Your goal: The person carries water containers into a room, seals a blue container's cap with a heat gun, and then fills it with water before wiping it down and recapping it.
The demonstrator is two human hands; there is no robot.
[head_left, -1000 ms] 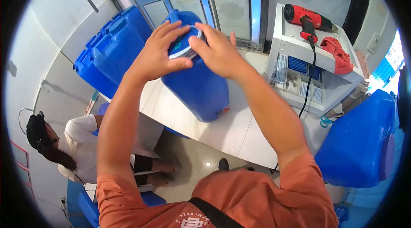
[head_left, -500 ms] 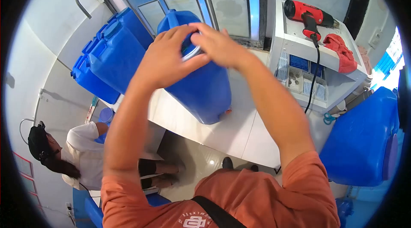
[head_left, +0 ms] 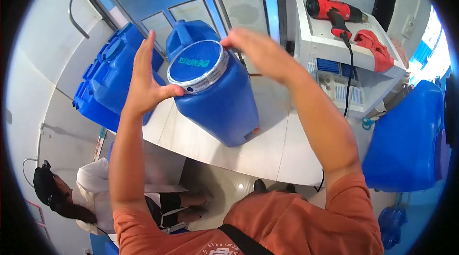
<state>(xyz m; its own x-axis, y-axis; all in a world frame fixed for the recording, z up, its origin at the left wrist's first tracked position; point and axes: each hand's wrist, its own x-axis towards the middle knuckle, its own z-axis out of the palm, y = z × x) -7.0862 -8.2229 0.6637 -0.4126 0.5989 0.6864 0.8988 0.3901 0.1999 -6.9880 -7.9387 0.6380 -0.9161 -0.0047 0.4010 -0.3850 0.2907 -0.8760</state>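
Observation:
A tall blue container [head_left: 217, 111] stands on the white counter, its handle at the back. Its round blue lid [head_left: 197, 61] carries green lettering, and a whitish printed band [head_left: 205, 82] runs around the rim. On the left side of the lid is my left hand [head_left: 147, 80], fingers spread upward and thumb at the band's edge. My right hand [head_left: 260, 54], blurred, is at the lid's right edge with its fingers stretched out and nothing held.
Several blue containers [head_left: 114, 71] stand at the left. A red heat gun [head_left: 337, 10] and red cloth [head_left: 375, 50] lie on a white shelf unit [head_left: 311, 37]. Another large blue container [head_left: 406, 135] is at the right. A seated person [head_left: 93, 188] is at lower left.
Both hands have moved apart from over the lid to its two sides, uncovering the lid and its lettering. The view has shifted slightly.

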